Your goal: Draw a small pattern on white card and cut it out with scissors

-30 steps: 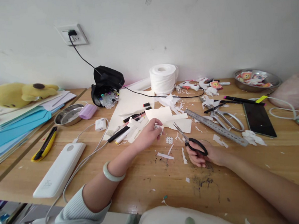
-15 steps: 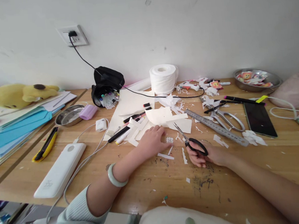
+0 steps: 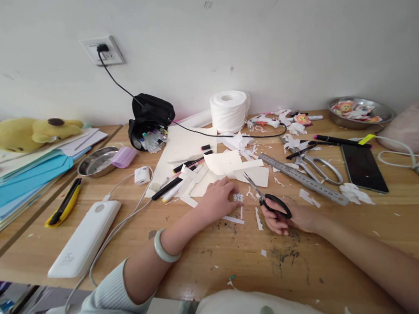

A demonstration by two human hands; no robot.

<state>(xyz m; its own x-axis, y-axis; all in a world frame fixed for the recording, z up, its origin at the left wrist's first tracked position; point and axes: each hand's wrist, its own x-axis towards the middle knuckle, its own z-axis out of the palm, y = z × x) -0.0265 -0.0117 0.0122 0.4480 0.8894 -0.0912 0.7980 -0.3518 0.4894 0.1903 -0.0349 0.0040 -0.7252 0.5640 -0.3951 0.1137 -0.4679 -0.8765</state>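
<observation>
One small patterned paper piece, on the counter, at the fingertips of the left hand; fingers half-curled, any grip on it indiscernible; black-handled scissors, in the right hand, curled round the handles.

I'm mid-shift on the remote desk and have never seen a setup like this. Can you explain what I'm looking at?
There's no machine here: these are a person's own two bare hands. The only view comes from a camera worn on that person's head, looking forward and down.

The right hand holds black-handled scissors, blades pointing away from the person. The left hand is at a small piece of paper with black line drawings; whether it grips it I can't tell.

On the wooden table lie paper scraps, a metal ruler, a phone and a yellow-and-black cutter. Behind them, near the wall, stands a white roll.
</observation>
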